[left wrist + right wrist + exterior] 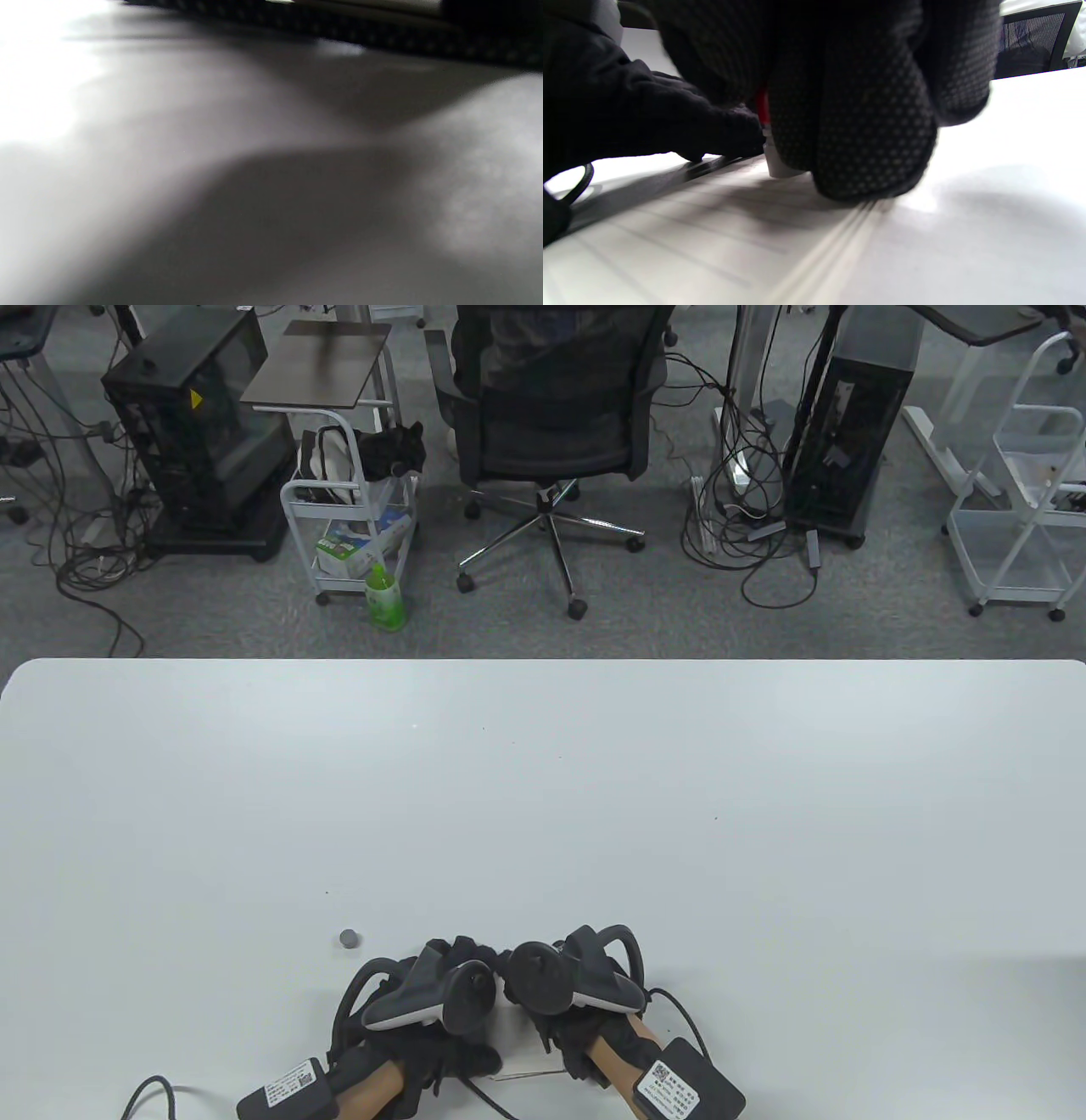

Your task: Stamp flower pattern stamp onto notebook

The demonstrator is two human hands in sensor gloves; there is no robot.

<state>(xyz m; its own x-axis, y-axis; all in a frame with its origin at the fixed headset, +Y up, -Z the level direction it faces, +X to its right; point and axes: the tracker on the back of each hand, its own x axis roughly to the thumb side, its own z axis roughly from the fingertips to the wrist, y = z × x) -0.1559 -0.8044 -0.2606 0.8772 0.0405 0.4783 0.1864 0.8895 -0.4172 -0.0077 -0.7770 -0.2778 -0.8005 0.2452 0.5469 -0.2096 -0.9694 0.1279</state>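
Observation:
The notebook point(519, 1045) lies open at the table's front edge, mostly hidden under both hands; its lined page point(704, 241) fills the right wrist view. My right hand point(556, 976) grips a small stamp point(774, 163) with a white base and a red part above. The stamp stands upright with its base down on the page. My left hand point(437, 988) lies beside it, and its fingers point(712, 131) rest on the notebook's left edge. The left wrist view is blurred and shows only table surface and a dark strip at the top.
A small grey round cap point(349, 937) lies on the white table point(543, 797) just left of and beyond my left hand. Past the far edge are an office chair point(551, 432), a cart and computer towers.

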